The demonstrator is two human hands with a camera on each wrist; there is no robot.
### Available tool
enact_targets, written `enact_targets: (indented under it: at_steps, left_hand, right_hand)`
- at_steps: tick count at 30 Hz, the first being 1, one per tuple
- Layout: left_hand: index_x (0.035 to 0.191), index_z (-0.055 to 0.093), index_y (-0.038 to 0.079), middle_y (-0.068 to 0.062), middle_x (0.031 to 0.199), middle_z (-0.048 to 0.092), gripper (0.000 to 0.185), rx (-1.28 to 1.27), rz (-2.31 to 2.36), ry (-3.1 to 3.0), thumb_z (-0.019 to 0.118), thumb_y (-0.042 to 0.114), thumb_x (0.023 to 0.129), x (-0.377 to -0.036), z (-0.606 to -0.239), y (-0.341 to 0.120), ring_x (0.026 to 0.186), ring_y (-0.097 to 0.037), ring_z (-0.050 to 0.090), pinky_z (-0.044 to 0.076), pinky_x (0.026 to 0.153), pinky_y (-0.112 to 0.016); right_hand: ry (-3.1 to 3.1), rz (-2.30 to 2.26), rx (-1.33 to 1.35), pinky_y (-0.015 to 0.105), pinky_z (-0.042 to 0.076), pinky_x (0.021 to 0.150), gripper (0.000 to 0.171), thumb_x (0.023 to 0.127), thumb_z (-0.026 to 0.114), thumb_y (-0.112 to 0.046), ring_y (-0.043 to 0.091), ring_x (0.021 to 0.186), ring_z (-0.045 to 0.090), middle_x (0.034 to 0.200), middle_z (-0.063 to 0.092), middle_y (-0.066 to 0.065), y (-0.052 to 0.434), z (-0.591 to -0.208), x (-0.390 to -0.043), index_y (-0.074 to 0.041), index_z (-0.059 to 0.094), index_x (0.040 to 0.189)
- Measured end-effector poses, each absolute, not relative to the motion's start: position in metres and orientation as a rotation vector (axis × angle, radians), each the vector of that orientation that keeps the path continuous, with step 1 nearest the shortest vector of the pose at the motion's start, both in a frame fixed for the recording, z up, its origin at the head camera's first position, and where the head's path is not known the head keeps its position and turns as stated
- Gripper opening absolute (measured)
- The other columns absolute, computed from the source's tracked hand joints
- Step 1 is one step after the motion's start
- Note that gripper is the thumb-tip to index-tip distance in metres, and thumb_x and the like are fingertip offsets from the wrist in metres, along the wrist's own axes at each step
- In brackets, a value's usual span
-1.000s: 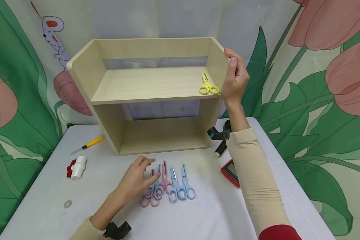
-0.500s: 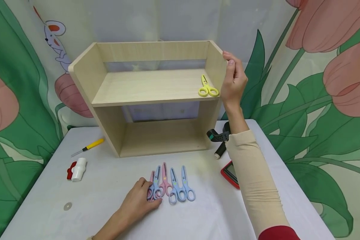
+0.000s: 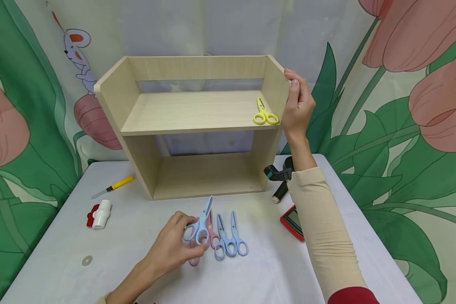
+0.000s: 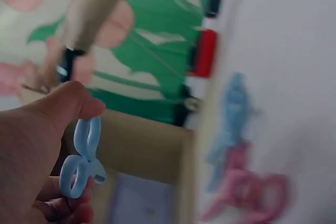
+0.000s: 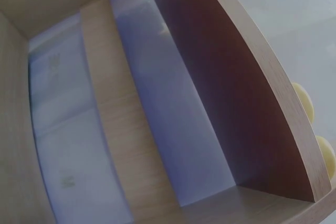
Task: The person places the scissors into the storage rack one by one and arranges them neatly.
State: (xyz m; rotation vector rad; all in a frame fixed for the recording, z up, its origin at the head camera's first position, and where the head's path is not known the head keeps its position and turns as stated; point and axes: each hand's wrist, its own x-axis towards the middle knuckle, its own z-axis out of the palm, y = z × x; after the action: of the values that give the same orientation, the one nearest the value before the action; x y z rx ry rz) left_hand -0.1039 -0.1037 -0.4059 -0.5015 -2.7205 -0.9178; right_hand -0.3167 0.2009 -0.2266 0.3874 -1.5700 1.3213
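Your left hand [image 3: 175,245] pinches blue scissors [image 3: 200,223] near the table's [image 3: 61,270] front edge; your right hand [image 3: 298,105] grips the shelf's [image 3: 197,114] right side.

Pastel scissors, pale wood shelf

Light-blue scissors [image 3: 200,223], pink pair [image 3: 211,233] beside; yellow scissors [image 3: 265,114] on beige-grained shelf [image 3: 197,112]; white counter [image 3: 258,270]; backdrop apparently green-leaved, pink-tuliped.
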Motion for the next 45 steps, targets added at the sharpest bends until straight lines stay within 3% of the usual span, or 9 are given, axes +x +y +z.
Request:
enact_targets:
  at_steps: [8, 15, 21, 26, 30, 40, 45]
  left_hand:
    - [0.11, 0.068, 0.006, -0.004, 0.1, 0.06, 0.058, -0.597, -0.921, -2.454, 0.088, 0.04, 0.068, -0.135, -0.305, -0.082, 0.091, -0.018, 0.048, 0.04, 0.073, -0.03]
    - [0.113, 0.068, 0.003, -0.012, 0.107, 0.062, 0.061, -0.507, -0.836, -2.442, 0.08, 0.049, 0.074, -0.19, -0.248, -0.059, 0.096, -0.028, 0.048, 0.038, 0.081, -0.042]
    - [0.116, 0.067, 0.005, -0.012, 0.11, 0.061, 0.064, -0.402, -0.741, -2.579, 0.073, 0.056, 0.077, -0.234, -0.234, -0.033, 0.099, -0.03, 0.045, 0.032, 0.088, -0.051]
    - [0.115, 0.066, 0.006, -0.01, 0.108, 0.059, 0.064, -0.338, -0.695, -2.673, 0.072, 0.058, 0.078, -0.261, -0.23, -0.017, 0.101, -0.031, 0.046, 0.031, 0.092, -0.054]
    - [0.117, 0.069, 0.008, -0.011, 0.116, 0.061, 0.069, -0.314, -0.679, -2.726, 0.072, 0.065, 0.078, -0.276, -0.228, -0.009, 0.108, -0.033, 0.049, 0.033, 0.096, -0.057]
    - [0.119, 0.07, 0.012, -0.009, 0.122, 0.061, 0.069, -0.352, -0.662, -2.765, 0.069, 0.069, 0.08, -0.285, -0.222, 0.006, 0.113, -0.032, 0.051, 0.033, 0.1, -0.058]
    - [0.126, 0.068, 0.013, -0.009, 0.126, 0.059, 0.071, -0.388, -0.661, -2.75, 0.068, 0.069, 0.081, -0.281, -0.217, 0.005, 0.115, -0.031, 0.049, 0.033, 0.099, -0.058]
  right_hand:
    - [-1.568, 1.295, 0.364, 0.025, 0.044, 0.108, 0.03, 0.104, 0.045, -0.016, 0.004, 0.125, 0.06, 0.128, 0.07, 0.002, 0.206, -0.231, -0.317, -0.005, 0.069, 0.119]
    - [-1.626, 1.311, 0.324, 0.024, 0.042, 0.11, 0.03, 0.105, 0.044, -0.015, 0.008, 0.129, 0.058, 0.131, 0.068, 0.006, 0.204, -0.232, -0.315, -0.004, 0.067, 0.121]
    - [-1.639, 1.3, 0.302, 0.022, 0.043, 0.106, 0.031, 0.104, 0.042, -0.009, 0.017, 0.129, 0.059, 0.132, 0.066, 0.015, 0.192, -0.223, -0.295, 0.005, 0.064, 0.122]
    - [-1.673, 1.304, 0.273, 0.019, 0.044, 0.101, 0.032, 0.105, 0.042, -0.01, 0.016, 0.129, 0.058, 0.134, 0.066, 0.014, 0.187, -0.217, -0.283, 0.004, 0.064, 0.123]
    - [-1.666, 1.306, 0.281, 0.02, 0.044, 0.104, 0.032, 0.104, 0.043, -0.01, 0.017, 0.13, 0.058, 0.133, 0.066, 0.014, 0.186, -0.217, -0.282, 0.004, 0.064, 0.123]
    - [-1.657, 1.304, 0.298, 0.021, 0.042, 0.108, 0.031, 0.105, 0.042, -0.01, 0.018, 0.13, 0.058, 0.133, 0.066, 0.015, 0.183, -0.213, -0.279, 0.004, 0.064, 0.123]
    - [-1.644, 1.289, 0.304, 0.014, 0.043, 0.091, 0.032, 0.105, 0.042, -0.011, 0.018, 0.126, 0.06, 0.133, 0.066, 0.013, 0.188, -0.215, -0.289, 0.003, 0.064, 0.123]
